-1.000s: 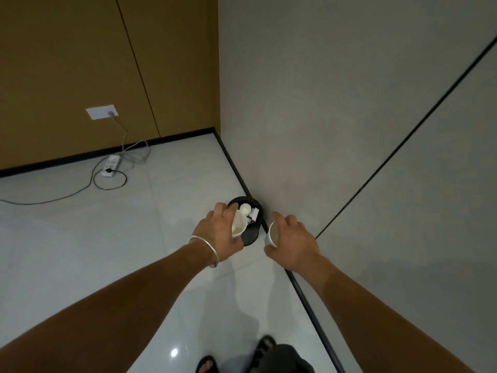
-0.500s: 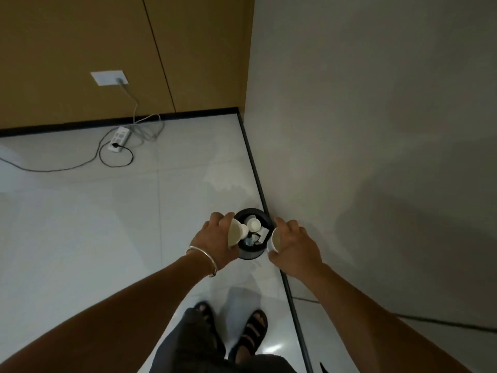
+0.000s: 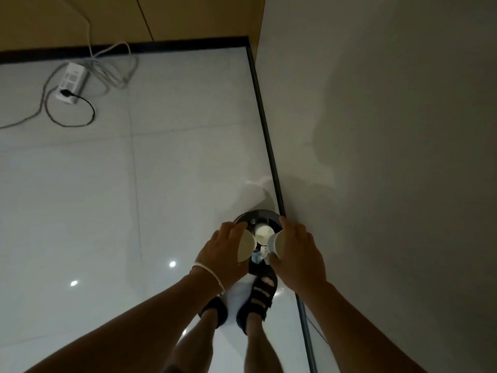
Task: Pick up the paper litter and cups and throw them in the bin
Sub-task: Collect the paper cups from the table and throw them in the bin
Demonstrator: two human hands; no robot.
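Note:
A round black bin (image 3: pixel 265 213) stands on the floor against the wall's dark skirting. Inside it lie a white cup (image 3: pixel 262 232) and some crumpled paper litter (image 3: pixel 257 256). My left hand (image 3: pixel 223 251) grips a white paper cup (image 3: pixel 246 245) tipped on its side, mouth facing right, over the bin's left half. My right hand (image 3: pixel 298 251) grips a second white paper cup (image 3: pixel 278 243), mouth facing left, over the bin's right half. Both hands hide much of the bin's rim.
A grey wall (image 3: pixel 390 130) rises close on the right. My two sandalled feet (image 3: pixel 258 294) stand just below the bin. A white power strip (image 3: pixel 71 82) with looping cables lies on the glossy tiled floor at the far left, before a wooden wall.
The view has tilted down and closed in on the bin. Both hands, each still holding a cup, have come together over the bin's opening.

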